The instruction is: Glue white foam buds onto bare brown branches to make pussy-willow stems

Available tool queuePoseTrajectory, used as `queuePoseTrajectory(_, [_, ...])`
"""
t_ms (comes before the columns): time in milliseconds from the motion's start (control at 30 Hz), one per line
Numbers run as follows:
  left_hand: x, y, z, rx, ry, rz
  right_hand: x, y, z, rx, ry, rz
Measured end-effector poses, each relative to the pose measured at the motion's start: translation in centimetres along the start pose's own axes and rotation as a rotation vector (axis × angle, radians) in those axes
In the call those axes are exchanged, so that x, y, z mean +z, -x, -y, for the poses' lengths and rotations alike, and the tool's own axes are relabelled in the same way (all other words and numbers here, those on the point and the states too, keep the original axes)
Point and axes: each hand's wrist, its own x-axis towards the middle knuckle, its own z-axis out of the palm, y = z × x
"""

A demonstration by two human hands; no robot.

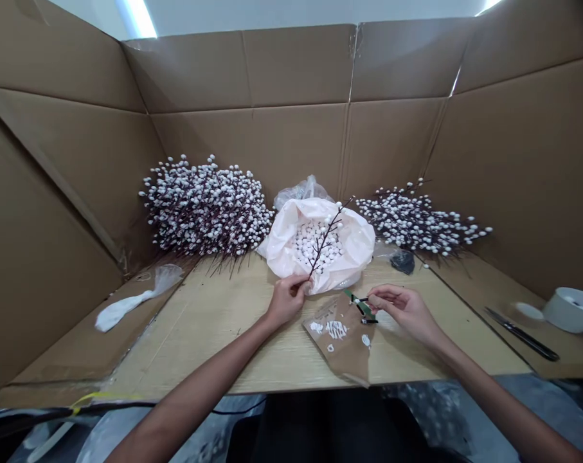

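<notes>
Two bare forearms (pixel 202 387) lay nearest the camera, one on each side of a dark lap (pixel 324 424), and both reached over the counter (pixel 195 334). The left hand (pixel 285 301) pinched the bottom end of a thin brown berry twig (pixel 324 240) between thumb and fingers. The long side of the twig slanted up, away from the person and to the right, in front of an open, pale pink plastic bag (pixel 278 254) with lots of little white balls (pixel 303 244) in it. So the tip of the twig was the part farthest from the left hand. The right hand (pixel 407 312) was off to the right of the twig, well apart from it. Its thumb and fingers were close together by a small black bit (pixel 359 300) at the top of a brown cardboard piece (pixel 346 360) with white dabs on it. I could not tell if they pinched that bit. The left hand was nearer the twig; the right was nearer the cardboard.
</notes>
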Motion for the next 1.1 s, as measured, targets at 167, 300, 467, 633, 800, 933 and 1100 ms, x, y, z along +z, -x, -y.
queuePoseTrajectory(167, [0.2, -0.2, 0.5, 0.006, 0.013, 0.023, -2.7, 2.0, -1.2, 0.035, 0.075, -0.083])
queuePoseTrajectory(300, [0.1, -0.1, 0.3, 0.017, 0.003, 0.042, -3.0, 2.9, -1.9, 0.027, 0.129, -0.064])
queuePoseTrajectory(467, [0.0, 0.0, 0.1, 0.03, -0.011, 0.053, -2.1, 3.6, -2.0, -0.079, 0.22, 0.035])
queuePoseTrajectory(633, [0.1, 0.0, 0.1, 0.041, -0.009, 0.059, -1.6, 3.9, -2.2, -0.12, 0.364, 0.102])
queuePoseTrajectory(800, [0.0, 0.0, 0.2, 0.051, -0.01, 0.061, -1.7, 3.6, -2.5, -0.142, 0.412, 0.106])
queuePoseTrajectory(933, [0.1, 0.0, 0.1, 0.049, -0.01, 0.048, -1.0, 4.9, 1.1, -0.308, 0.498, 0.056])
queuePoseTrajectory(1100, [0.0, 0.0, 0.0, 0.04, -0.006, 0.046, 1.1, 11.9, 7.5, -0.858, 0.704, 0.19])
